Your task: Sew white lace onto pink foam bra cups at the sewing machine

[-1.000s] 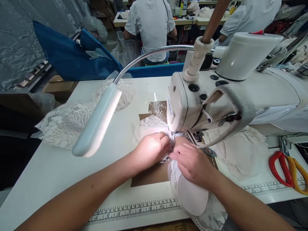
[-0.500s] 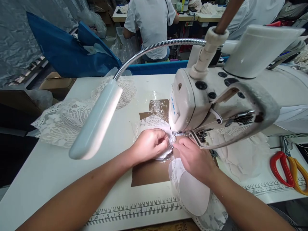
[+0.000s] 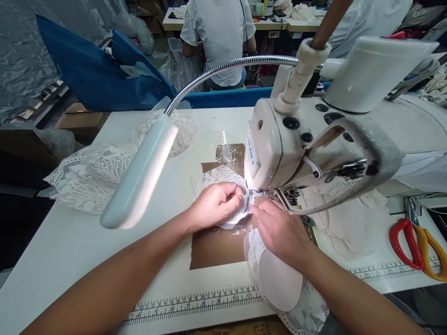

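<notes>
A white lace piece [image 3: 223,175] lies under the head of the sewing machine [image 3: 265,144], its edge at the presser foot. My left hand [image 3: 218,204] is closed on this lace, left of the foot, thumb and fingers pinched together. Just right and in front of the foot, my right hand [image 3: 277,228] pinches the lace's edge between thumb and fingertips. Below my right hand a second lace piece with a smooth white oval pad [image 3: 280,280] hangs over the table's front edge. The needle itself is hidden behind the machine head.
A lamp [image 3: 139,172] on a bendy metal neck hangs over the left side. Lace pieces [image 3: 94,174] are heaped at the left, pale fabric pieces [image 3: 356,223] at the right. Scissors [image 3: 415,242] lie far right. A ruler strip [image 3: 195,304] runs along the front edge. A co-worker [image 3: 220,42] sits beyond.
The lace at the presser foot has turned slightly, and its lower edge sits a little higher. Both hands keep their grip almost in place. The co-worker's arms have shifted.
</notes>
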### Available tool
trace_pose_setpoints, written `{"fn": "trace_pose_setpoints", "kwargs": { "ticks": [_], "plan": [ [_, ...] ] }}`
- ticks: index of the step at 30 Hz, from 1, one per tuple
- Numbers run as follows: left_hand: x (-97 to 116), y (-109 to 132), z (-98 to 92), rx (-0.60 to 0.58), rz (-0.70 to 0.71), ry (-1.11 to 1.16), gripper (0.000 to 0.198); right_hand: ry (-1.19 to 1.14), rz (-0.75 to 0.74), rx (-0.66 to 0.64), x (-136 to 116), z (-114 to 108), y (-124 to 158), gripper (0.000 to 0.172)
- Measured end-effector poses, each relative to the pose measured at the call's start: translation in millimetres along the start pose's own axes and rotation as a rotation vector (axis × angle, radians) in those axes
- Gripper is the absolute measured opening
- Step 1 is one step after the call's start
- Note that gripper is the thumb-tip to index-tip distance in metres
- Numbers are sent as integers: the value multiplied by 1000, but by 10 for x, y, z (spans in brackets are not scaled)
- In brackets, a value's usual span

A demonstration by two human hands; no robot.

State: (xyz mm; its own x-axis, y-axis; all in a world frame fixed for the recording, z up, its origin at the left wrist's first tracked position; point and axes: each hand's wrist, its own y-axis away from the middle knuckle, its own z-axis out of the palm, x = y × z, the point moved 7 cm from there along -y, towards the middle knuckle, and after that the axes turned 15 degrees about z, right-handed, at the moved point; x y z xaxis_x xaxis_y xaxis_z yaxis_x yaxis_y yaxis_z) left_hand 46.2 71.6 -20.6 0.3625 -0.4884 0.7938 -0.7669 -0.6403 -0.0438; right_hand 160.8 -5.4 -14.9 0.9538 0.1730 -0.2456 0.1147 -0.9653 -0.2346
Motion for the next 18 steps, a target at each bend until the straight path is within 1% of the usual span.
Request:
{"fn": "trace_pose_setpoints", "kwargs": {
  "ticks": [3, 7, 9, 11, 13, 14, 18],
  "plan": [
    [70, -2, 14, -61, 72, -63, 33, -15, -14, -43, -11, 19, -5, 26],
    [197, 53, 64, -190, 206, -177, 29, -80, -56, -113, 3, 37, 30, 25],
    [232, 100, 83, -238, 245, -239, 30, -134, -63, -89, 26, 1, 50, 28],
    [258, 141, 97, -266, 280, -286, 30, -183, -58, -20, 45, -65, 57, 33],
    [283, 163, 103, -274, 313, -299, 30, -207, -47, 21, 45, -109, 53, 33],
    [296, 165, 98, -266, 330, -299, 30, -208, -51, 9, 28, -107, 50, 32],
    [330, 142, 1, -189, 384, -360, 29, -185, -121, -137, -88, -21, 70, 27]
  ]
}}
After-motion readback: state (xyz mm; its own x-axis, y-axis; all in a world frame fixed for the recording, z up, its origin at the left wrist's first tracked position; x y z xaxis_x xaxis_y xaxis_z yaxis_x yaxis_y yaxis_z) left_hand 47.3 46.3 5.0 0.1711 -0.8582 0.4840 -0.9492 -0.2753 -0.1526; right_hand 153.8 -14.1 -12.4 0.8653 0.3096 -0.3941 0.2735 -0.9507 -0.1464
